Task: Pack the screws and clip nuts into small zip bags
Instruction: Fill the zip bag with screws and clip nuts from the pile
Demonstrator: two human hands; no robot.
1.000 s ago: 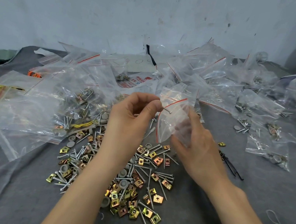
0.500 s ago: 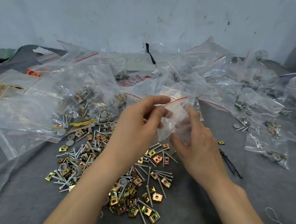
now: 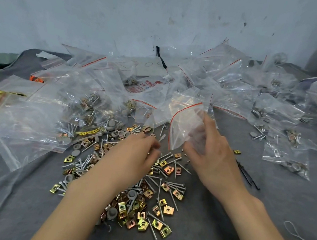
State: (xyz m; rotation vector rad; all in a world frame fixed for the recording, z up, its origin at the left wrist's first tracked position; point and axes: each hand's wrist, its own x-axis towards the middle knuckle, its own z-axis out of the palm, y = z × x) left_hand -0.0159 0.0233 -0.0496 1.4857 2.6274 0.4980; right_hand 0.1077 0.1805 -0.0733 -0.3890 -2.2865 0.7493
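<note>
Your grey-covered desk point(image 3: 260, 229) carries a heap of filled zip bags point(image 3: 240, 95) along its far edge. The loose screws and clip nuts point(image 3: 168, 210) lie mid-desk. Your right hand point(image 3: 213, 159) pinches a small zip bag point(image 3: 184, 122), raised just above them. Your left hand point(image 3: 137, 154) is down on the pile, fingers curled but blurred, so I cannot tell if it holds anything.
</note>
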